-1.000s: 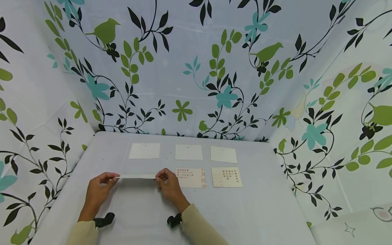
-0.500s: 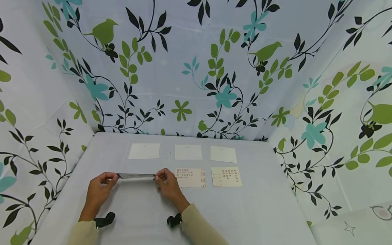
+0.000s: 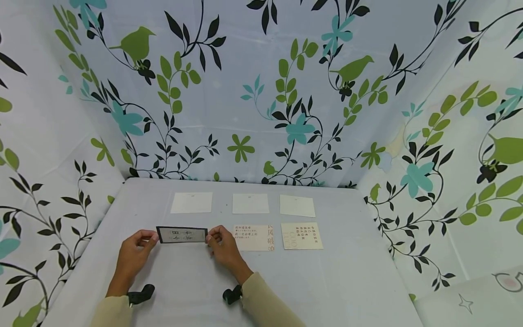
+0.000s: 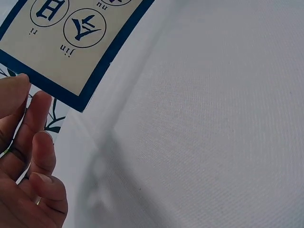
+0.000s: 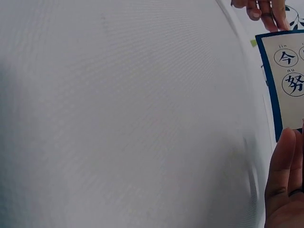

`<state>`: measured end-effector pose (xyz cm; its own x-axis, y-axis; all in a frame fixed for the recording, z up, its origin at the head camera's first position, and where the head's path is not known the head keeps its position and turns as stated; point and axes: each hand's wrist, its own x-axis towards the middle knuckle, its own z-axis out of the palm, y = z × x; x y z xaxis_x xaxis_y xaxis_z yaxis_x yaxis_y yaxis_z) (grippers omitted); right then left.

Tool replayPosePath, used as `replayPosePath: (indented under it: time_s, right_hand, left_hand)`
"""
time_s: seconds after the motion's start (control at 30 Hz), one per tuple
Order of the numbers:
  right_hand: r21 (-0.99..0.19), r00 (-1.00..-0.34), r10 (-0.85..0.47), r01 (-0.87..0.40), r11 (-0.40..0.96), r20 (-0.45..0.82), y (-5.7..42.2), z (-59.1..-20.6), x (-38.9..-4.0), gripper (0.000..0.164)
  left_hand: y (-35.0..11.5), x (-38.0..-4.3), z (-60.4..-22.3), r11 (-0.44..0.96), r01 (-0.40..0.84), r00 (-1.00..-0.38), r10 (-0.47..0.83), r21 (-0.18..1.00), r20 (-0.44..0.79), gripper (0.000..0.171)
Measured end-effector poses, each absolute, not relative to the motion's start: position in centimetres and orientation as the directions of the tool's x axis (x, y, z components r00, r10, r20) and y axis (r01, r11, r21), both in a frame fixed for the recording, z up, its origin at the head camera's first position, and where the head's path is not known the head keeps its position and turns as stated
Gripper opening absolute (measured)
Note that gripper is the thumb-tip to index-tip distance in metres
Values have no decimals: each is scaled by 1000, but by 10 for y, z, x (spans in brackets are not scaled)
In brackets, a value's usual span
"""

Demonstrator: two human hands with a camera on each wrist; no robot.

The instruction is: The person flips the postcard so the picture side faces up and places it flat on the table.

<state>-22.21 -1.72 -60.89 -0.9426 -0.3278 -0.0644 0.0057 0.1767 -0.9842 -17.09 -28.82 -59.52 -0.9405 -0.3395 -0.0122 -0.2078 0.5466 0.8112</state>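
Between both hands a card [image 3: 182, 235] with a dark blue border and Chinese characters is held above the table, its printed face tilted up. My left hand [image 3: 136, 254] pinches its left edge between thumb and fingers. At the right edge, my right hand [image 3: 224, 250] grips the card the same way. Circled characters with pinyin show on the card [image 4: 71, 42] in the left wrist view, where the thumb of the left hand [image 4: 31, 156] lies at the border. In the right wrist view the card [image 5: 289, 107] is partly cut off, with the right hand [image 5: 285, 180] at its lower edge.
Right of the held card lie a card with red lettering [image 3: 251, 234] and a cream card with dark text [image 3: 304, 236]. Behind them is a row of blank-faced cards [image 3: 191, 202], [image 3: 250, 203], [image 3: 297, 206] on the white table [image 3: 335, 281]. Patterned cloth [image 3: 220, 91] surrounds it.
The card in both hands has turned from edge-on to tilted, so its dark border and printed characters now show. The hands have barely moved, and the other cards lie as before.
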Motion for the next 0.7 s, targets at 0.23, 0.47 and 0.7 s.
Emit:
replayPosePath:
  time_s: [0.23,0.47,0.7]
  right_hand:
    - [-983,-949,-306,24,181,-80,-19,-607,-222,6]
    - [-979,-956,-278,31,203,-88,-20,-608,-221,5]
    - [-963,-968,-233,32,267,-97,-21,-607,-219,6]
  left_hand:
    - [-286,-172,-593,537,-223,-940,-339,813,-34,40]
    - [-284,-173,-594,523,-241,-938,-341,818,-58,42]
    - [-283,-174,-597,532,-219,-940,-339,818,-31,38]
